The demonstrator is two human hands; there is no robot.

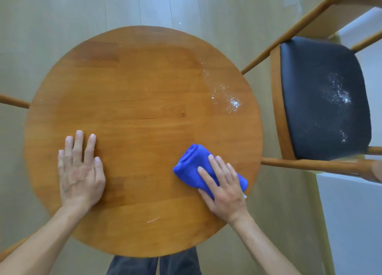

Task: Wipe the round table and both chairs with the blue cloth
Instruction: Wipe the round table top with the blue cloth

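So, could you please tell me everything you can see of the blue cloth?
The blue cloth is a bright blue, soft, fuzzy-looking fabric, folded or rolled into a thick compact bundle with layered folds showing at its far end. It lies flat on the round table, near the table's right edge on the side closest to the person. The right hand rests on top with fingers extended, covering its near half. A small white tag seems to peek out beside the wrist.

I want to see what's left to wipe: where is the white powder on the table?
The white powder lies near the round table's right edge, beside the chair, beyond the blue cloth.
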